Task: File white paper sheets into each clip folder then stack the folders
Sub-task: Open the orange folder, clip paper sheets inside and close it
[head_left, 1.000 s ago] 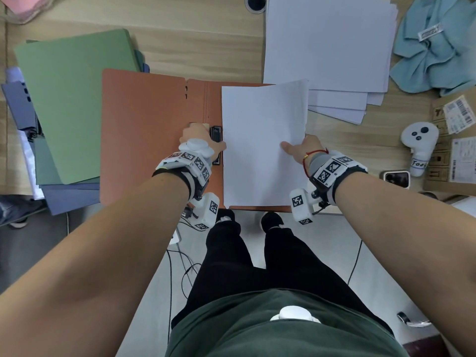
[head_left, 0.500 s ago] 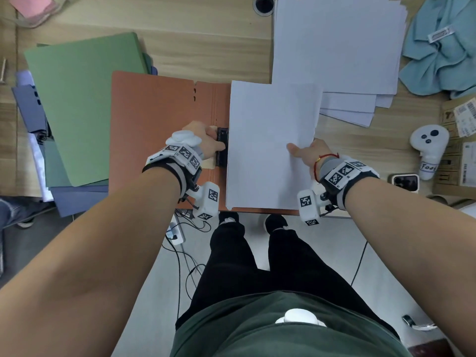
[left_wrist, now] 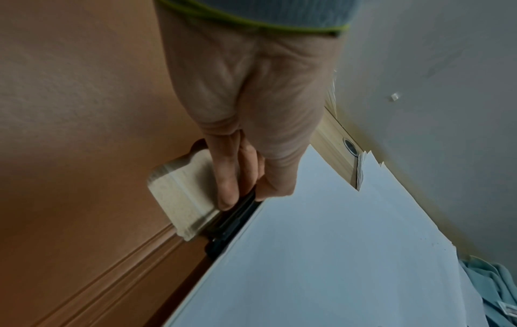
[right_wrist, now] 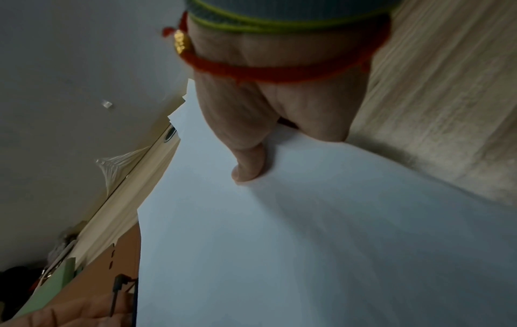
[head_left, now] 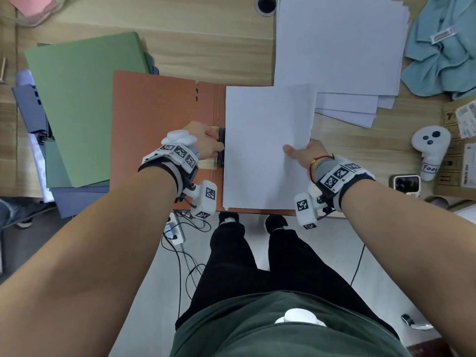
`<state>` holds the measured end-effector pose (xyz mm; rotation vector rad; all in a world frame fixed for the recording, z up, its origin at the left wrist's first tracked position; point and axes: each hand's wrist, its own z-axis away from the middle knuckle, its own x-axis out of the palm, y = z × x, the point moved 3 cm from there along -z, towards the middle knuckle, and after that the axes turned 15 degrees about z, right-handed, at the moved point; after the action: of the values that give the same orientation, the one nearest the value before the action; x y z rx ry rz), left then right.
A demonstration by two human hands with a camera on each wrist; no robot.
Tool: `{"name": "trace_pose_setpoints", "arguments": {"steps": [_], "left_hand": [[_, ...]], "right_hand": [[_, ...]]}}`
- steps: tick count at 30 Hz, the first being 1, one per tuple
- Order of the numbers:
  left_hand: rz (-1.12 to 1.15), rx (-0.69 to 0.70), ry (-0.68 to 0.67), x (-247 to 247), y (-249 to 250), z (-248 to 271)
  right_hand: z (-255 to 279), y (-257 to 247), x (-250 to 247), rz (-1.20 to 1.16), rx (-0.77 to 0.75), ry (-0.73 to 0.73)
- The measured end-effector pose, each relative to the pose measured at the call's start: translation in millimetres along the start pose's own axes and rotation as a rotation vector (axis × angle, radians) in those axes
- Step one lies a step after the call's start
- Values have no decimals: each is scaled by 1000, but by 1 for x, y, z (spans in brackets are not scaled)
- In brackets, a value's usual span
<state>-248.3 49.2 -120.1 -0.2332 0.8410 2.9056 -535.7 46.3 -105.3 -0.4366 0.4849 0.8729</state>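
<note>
The white sheet [head_left: 268,148] I'm working lies on the right half of the open orange folder [head_left: 159,130] at the near edge of the desk [head_left: 206,47], its left edge up against the folder's black clip [head_left: 222,148] by the spine. My left hand [head_left: 203,143] is closed on that clip, fingers curled over it and the pale pad [left_wrist: 181,194] beside it, as the left wrist view shows. My right hand [head_left: 306,155] pinches the sheet's right edge, thumb on top, the other fingers hidden beneath; that edge overhangs the folder above bare wood. The two hands are well apart, one at each side of the sheet. Left of the folder sits a pile of closed folders, a green one [head_left: 82,109] on top and overlapping the orange cover's left edge. Beyond the sheet, the loose paper stack [head_left: 340,45] fans out, its near corners just beside the sheet's far right corner. Farther right lie a blue cloth [head_left: 443,55], a white controller [head_left: 430,150] and a phone [head_left: 407,182].
</note>
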Motion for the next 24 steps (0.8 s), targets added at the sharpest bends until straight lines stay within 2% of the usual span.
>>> {"name": "trace_pose_setpoints", "arguments": {"steps": [5,12,24], "left_hand": [[39,-9,8,1,1,-1],[59,-40,-2,-2,-3,-5],[73,-64,15,0,0,-2]], "right_hand": [[-2,-2,3,5,4,-48],[0,-8,10,30,-18,13],[1,-8,5,-22,17,16]]}}
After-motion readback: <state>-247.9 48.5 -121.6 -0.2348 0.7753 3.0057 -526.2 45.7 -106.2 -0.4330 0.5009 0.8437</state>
